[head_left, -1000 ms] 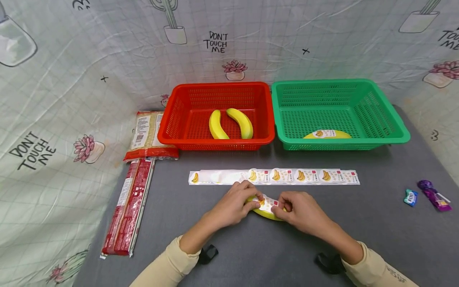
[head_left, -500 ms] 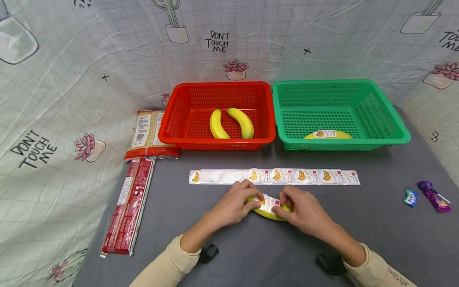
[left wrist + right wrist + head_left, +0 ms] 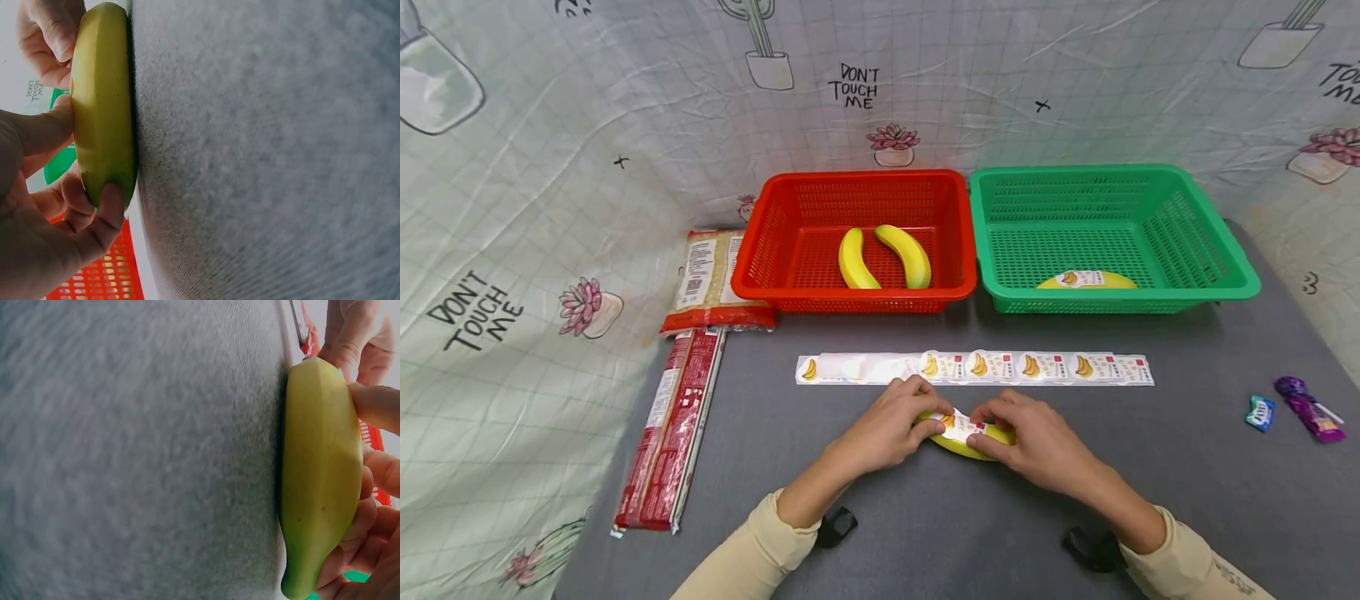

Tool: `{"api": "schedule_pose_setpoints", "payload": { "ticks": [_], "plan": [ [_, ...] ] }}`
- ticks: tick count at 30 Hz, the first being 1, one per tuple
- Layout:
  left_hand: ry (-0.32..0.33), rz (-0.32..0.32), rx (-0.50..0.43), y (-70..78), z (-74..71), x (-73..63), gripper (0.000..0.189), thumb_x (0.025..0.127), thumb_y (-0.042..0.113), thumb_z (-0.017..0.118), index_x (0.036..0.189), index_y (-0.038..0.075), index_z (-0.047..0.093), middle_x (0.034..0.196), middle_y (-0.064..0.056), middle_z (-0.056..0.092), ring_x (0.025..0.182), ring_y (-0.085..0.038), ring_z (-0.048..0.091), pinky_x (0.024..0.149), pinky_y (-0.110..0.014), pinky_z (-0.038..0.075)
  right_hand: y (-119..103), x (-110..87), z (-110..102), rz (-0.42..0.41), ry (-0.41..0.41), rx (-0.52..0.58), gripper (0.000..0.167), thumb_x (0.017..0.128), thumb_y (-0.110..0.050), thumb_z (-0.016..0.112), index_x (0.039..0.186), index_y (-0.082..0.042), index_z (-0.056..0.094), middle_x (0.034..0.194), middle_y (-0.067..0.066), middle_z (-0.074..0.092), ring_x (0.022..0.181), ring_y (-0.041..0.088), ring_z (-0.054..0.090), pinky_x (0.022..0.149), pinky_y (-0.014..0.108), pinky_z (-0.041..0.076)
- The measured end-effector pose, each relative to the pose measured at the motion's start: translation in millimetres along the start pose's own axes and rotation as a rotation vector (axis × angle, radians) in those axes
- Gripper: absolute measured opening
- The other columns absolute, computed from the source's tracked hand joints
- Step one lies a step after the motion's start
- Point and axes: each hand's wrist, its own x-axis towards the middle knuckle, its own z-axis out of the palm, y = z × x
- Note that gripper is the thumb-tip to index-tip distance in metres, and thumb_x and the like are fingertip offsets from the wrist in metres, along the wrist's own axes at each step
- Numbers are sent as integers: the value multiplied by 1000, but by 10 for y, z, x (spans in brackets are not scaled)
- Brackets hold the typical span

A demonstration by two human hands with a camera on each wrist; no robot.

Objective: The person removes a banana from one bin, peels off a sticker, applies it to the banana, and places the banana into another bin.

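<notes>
A yellow banana (image 3: 958, 446) lies on the grey table, in the middle of the head view. On its upper side sits a white sticker (image 3: 959, 427) with a banana picture and red print. My left hand (image 3: 883, 429) grips the left end, thumb and fingertips at the sticker's edge. With thumb and fingers my right hand (image 3: 1041, 437) holds the right part, its fingertips on the sticker's right end. The left wrist view has the banana (image 3: 103, 106) between the fingers of the left hand (image 3: 47, 219); the right wrist view has the right hand's fingers bent behind the banana (image 3: 322, 450).
Behind the hands lies a sticker strip (image 3: 973, 368). Two bananas lie in a red basket (image 3: 853, 304), and a labelled one in a green basket (image 3: 1105, 304). Packets (image 3: 670, 433) stand left; small wrapped candies (image 3: 1260, 413) lie right.
My right hand's fingertips have shifted left and inward from the banana's right end onto the sticker's right end, which looks flatter against the peel. The left hand stays in place.
</notes>
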Motion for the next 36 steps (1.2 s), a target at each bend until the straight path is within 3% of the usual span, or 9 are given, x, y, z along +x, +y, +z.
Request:
{"api": "schedule_pose_setpoints", "payload": {
  "ticks": [19, 29, 32, 36],
  "plan": [
    [-23, 49, 59, -32, -21, -10, 30, 99, 30, 66, 128, 24, 71, 125, -1, 61, 110, -21, 49, 96, -37, 45, 24, 11, -28, -9, 5, 7, 19, 85, -36, 82, 98, -25, 75, 79, -12, 52, 71, 4, 46, 64, 23, 38],
    [48, 27, 59, -26, -2, -22, 30, 93, 31, 74, 123, 25, 74, 127, -2, 62, 117, -27, 47, 100, -46, 41, 50, 33, -151, -49, -57, 57, 16, 90, -38, 78, 97, -24, 74, 80, -13, 53, 73, 3, 48, 65, 22, 41],
    [61, 24, 30, -35, -2, -22, 29, 92, 30, 75, 121, 24, 75, 127, -3, 62, 119, -30, 47, 103, -48, 40, 103, 45, -323, -77, -7, 102, 11, 92, -31, 77, 98, -22, 74, 80, -13, 57, 72, 1, 51, 64, 21, 45],
    [64, 14, 4, -33, -8, -11, 29, 92, 29, 76, 121, 25, 75, 127, -4, 61, 121, -32, 45, 102, -50, 40, 278, 42, -777, -67, 196, 100, 9, 93, -19, 75, 102, -15, 76, 85, -8, 65, 75, 0, 55, 67, 19, 47]
  ]
}}
